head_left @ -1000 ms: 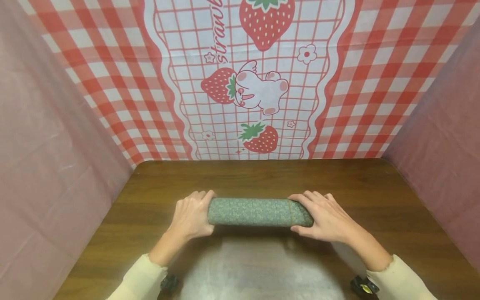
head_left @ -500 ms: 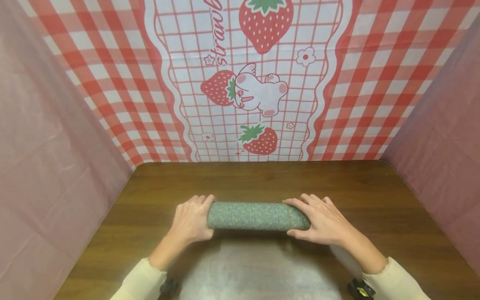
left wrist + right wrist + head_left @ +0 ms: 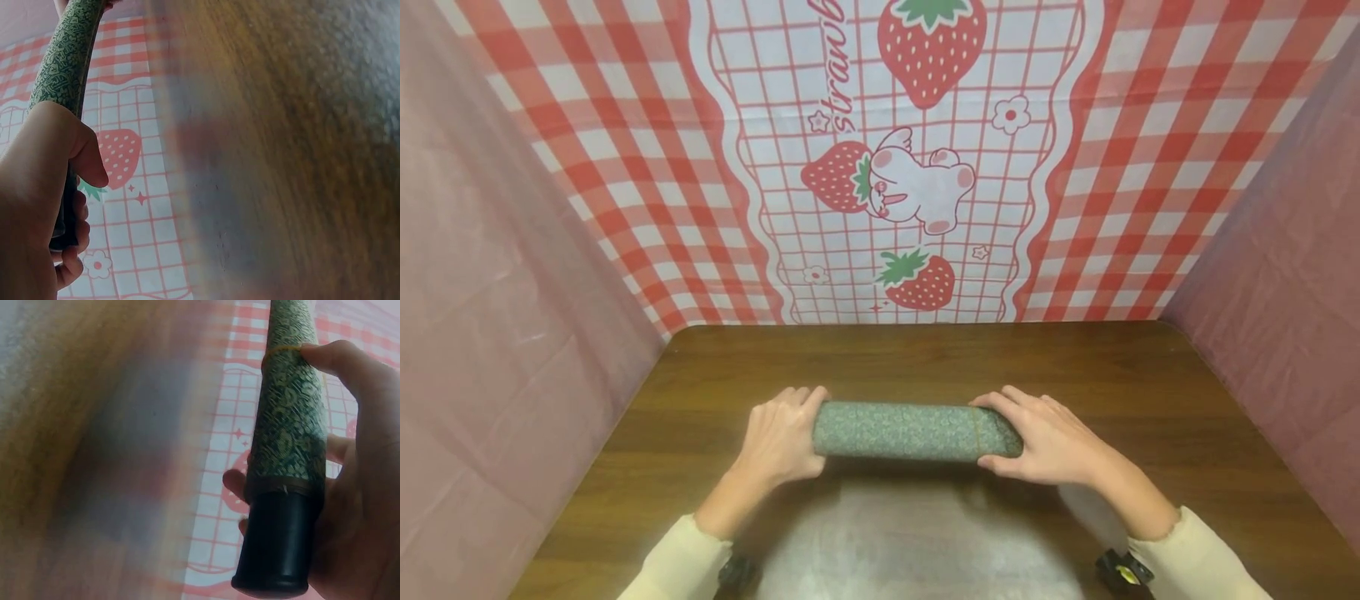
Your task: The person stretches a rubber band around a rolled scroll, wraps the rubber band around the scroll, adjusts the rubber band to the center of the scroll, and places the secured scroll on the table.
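A rolled scroll [image 3: 895, 431], covered in green patterned cloth, lies crosswise between my two hands in the head view. My left hand [image 3: 781, 437] grips its left end, the thumb on the near side and the fingers over the far side. My right hand [image 3: 1041, 433] holds the other end the same way. In the right wrist view a thin yellow band [image 3: 284, 349] circles the scroll by the thumb, and a black end knob [image 3: 275, 544] sticks out. Another black end [image 3: 64, 237] shows within the left hand's curled fingers in the left wrist view.
The brown wooden table [image 3: 917, 358] spreads beneath, with a bright reflection and a shadow below the scroll. Behind it hangs a red-and-white checked strawberry cloth [image 3: 917, 200]. Pink curtains stand at the left [image 3: 512, 292] and right [image 3: 1277, 292].
Over the last second, both hands and the scroll have shifted slightly toward me. The grips are the same, and almost nothing differs from half a second ago.
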`<state>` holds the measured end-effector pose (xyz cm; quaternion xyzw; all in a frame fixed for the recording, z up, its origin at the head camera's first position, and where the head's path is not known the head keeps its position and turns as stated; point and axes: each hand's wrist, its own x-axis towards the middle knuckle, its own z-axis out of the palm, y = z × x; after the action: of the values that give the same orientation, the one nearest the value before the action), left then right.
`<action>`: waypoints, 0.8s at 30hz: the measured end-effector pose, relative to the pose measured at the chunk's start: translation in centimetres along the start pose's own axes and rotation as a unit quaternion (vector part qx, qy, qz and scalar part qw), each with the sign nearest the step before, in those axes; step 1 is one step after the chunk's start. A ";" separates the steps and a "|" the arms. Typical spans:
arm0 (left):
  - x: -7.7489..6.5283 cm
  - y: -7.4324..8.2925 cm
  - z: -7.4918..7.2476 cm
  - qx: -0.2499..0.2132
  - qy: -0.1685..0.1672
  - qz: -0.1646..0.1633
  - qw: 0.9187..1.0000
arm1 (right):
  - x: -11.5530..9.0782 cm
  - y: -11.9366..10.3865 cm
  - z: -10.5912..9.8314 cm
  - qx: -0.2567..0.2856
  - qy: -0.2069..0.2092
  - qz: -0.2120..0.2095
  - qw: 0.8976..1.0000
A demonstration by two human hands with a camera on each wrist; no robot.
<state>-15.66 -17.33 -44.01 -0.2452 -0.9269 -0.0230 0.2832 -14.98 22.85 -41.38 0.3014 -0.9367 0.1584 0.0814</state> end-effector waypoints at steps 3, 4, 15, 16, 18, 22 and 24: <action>0.0 -0.1 0.1 0.002 0.003 0.000 1.000 | 0.1 0.0 -0.2 0.016 -0.010 0.001 1.000; 0.0 -0.1 0.1 0.004 0.004 0.001 1.000 | 0.2 0.0 -0.3 0.018 -0.013 0.004 1.000; -0.3 0.0 0.1 0.008 0.017 0.008 1.000 | 0.3 -0.4 -0.3 0.006 -0.037 0.017 0.999; -0.3 0.0 0.1 0.007 0.016 0.008 1.000 | 0.4 -0.5 -0.3 0.006 -0.038 0.017 0.999; -0.3 0.0 0.1 0.008 0.012 0.007 1.000 | 0.4 -0.5 -0.3 0.007 -0.040 0.019 0.999; -0.4 0.1 0.2 0.006 0.004 0.006 1.000 | 0.2 -0.6 -0.2 0.004 -0.038 0.021 0.999; -0.4 0.1 0.1 0.002 0.001 0.004 1.000 | 0.1 -0.5 -0.1 -0.004 -0.029 0.019 0.999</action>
<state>-15.38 -17.41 -44.36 -0.2480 -0.9257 -0.0200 0.2847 -14.72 22.45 -41.14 0.2876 -0.9449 0.1473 0.0525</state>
